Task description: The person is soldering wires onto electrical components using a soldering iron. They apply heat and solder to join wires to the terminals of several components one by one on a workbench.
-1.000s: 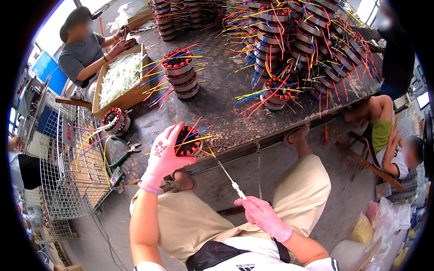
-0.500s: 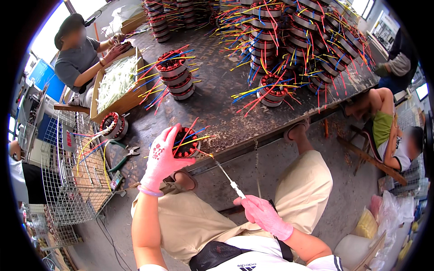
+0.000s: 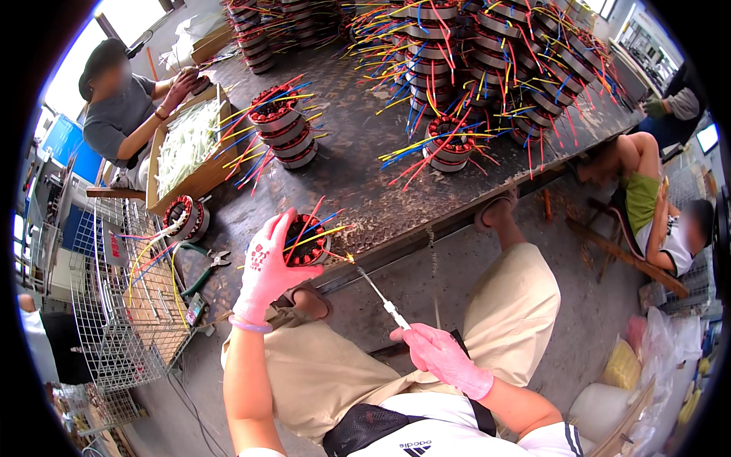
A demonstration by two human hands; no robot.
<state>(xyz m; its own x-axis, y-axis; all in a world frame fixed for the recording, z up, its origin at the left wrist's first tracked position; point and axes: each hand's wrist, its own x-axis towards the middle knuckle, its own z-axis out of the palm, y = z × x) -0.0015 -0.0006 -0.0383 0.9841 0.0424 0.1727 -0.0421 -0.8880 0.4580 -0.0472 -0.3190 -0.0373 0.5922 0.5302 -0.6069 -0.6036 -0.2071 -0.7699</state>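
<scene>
My left hand (image 3: 265, 268), in a pink glove, grips a round motor stator (image 3: 306, 242) with copper windings and red, yellow and blue wires, at the near edge of the dark workbench (image 3: 358, 167). My right hand (image 3: 442, 356), also pink-gloved, holds a thin white needle-like tool (image 3: 383, 298) whose tip reaches the stator's side. A thin cord runs from the stator along the tool.
Stacks of wired stators (image 3: 285, 129) (image 3: 487, 61) cover the bench. A cardboard box (image 3: 186, 148) of white tubing, pliers (image 3: 199, 266), a lone stator (image 3: 186, 218) and a wire basket (image 3: 126, 305) lie left. A person (image 3: 122, 114) works at far left; others sit right (image 3: 647, 198).
My right hand and the tool have stayed nearly in place, the hand shifting slightly. The view has tilted a little; the left hand still grips the stator.
</scene>
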